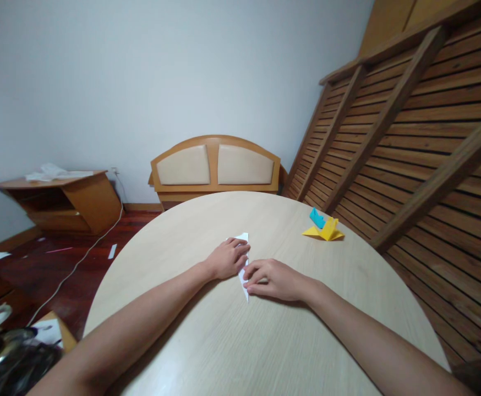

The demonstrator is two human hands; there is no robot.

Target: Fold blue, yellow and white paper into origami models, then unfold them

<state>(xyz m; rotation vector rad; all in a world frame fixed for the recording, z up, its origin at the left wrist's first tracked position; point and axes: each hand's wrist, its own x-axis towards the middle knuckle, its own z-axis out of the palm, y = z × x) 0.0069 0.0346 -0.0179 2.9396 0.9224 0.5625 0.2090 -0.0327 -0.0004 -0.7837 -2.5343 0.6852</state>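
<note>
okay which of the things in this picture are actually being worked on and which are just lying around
In hand:
white folded paper, pressed flat by the left hand and right hand
round table under it

Lying about:
yellow folded paper
blue folded paper

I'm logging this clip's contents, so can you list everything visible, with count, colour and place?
white folded paper: one, white, table centre, under both hands
yellow paper model: one, yellow, table's far right
blue paper piece: one, blue, touching the yellow model
round table: one, pale wood, foreground
headboard: one, tan with beige panels, against wall
slatted frame: one, brown, leaning at right
low cabinet: one, orange-brown, left, papers on top
cable: one, white, on floor
left hand: one, pressing the paper
right hand: one, fingertips on paper's edge
</note>
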